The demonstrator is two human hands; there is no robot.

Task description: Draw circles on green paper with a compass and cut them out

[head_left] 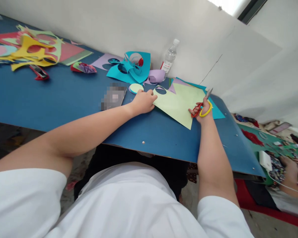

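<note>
My left hand (144,101) is closed on the left edge of a pale green paper sheet (180,102), close to a round hole cut near its corner. Just behind that hand lies a small stack of paper circles (136,88), pale green on top. In my right hand (205,110) is a pair of scissors (205,107) with one red and one yellow handle loop, its blades pointing up and away from me. That hand is over the sheet's right edge. Blue paper (219,113) shows from beneath the green sheet.
A dark phone-like slab (114,96), partly pixelated, lies left of my left hand. Cut blue paper (144,69) and a plastic bottle (169,58) stand by the wall. Coloured scraps (31,49) and a red stapler-like tool (39,72) lie far left. Another person's hands (290,168) are at a green table, right.
</note>
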